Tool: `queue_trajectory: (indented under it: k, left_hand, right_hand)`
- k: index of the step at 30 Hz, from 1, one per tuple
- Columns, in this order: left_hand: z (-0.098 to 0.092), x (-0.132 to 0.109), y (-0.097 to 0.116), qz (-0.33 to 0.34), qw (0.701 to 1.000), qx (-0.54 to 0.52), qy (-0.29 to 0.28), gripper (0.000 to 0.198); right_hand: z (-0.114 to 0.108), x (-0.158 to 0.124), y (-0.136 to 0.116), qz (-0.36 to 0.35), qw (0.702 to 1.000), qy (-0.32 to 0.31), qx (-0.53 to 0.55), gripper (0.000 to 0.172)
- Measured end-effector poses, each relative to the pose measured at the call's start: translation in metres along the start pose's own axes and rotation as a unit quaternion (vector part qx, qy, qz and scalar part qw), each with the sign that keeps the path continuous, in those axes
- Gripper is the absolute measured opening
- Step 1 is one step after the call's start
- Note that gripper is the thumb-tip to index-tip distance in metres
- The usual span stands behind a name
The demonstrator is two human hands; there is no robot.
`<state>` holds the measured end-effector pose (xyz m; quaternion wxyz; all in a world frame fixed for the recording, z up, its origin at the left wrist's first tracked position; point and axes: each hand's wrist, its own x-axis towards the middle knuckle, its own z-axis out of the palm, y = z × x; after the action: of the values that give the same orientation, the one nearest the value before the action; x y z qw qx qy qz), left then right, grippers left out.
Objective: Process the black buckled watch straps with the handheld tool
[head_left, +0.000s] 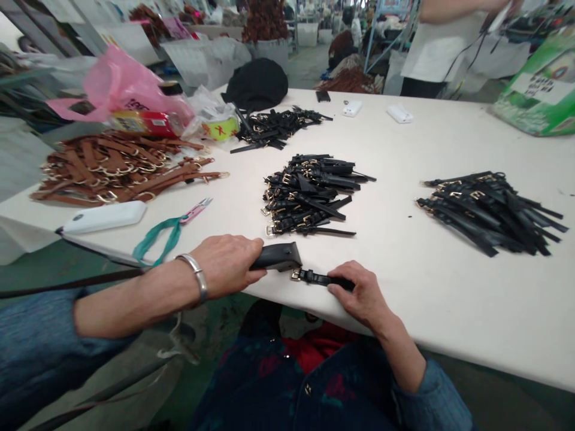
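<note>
My left hand (227, 263), with a silver bangle at the wrist, is wrapped round a black handheld tool shaped like a hair clipper (279, 256). The wide end of the tool points right, close to the buckle of a short black strap (318, 277); whether they touch I cannot tell. My right hand (359, 293) pinches this strap at its right part, near the table's front edge, with the gold-coloured buckle facing left. Just beyond the tool lies a pile of black buckled straps (309, 194). A second pile of black straps (489, 206) is at the right.
Brown straps with metal rings (112, 164) are heaped at the left. Pink-handled thread snips (193, 212) with a green band and a white case (105, 216) lie nearer. More black straps (278, 127) and a black cap (256, 84) sit farther back. A person (435, 48) stands behind the table.
</note>
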<state>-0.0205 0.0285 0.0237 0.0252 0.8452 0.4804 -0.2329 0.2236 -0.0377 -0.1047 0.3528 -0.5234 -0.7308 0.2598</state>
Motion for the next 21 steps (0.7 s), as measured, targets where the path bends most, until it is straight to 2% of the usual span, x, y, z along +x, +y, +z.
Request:
queue_trajectory:
  k: [4,9,12,15,18,21]
  left_hand:
    - [-0.002,-0.008,-0.005,-0.011,1.000,-0.024,0.004,0.036]
    - [0.000,-0.019,0.014,0.028,0.999,-0.037,-0.006,0.030]
    - [0.002,-0.014,0.027,0.051,0.998,-0.039,-0.008,0.026]
    - [0.004,-0.001,0.032,0.048,0.998,-0.047,0.012,0.028]
    - [0.007,0.007,0.028,0.032,0.998,-0.060,0.017,0.033]
    - [0.012,0.004,0.014,-0.002,0.998,-0.069,0.007,0.037]
  right_hand:
    - [0.000,0.001,-0.001,-0.001,1.000,0.001,0.005,0.015]
    - [0.000,0.000,-0.002,0.009,1.000,0.000,0.007,0.017]
    - [0.000,0.000,-0.001,0.008,1.000,-0.002,0.005,0.017]
    - [0.000,0.000,0.000,0.003,1.000,-0.001,-0.002,0.017]
    - [0.000,0.000,0.000,0.000,1.000,0.003,-0.008,0.018]
    - [0.000,0.000,-0.001,-0.002,1.000,-0.001,-0.014,0.017]
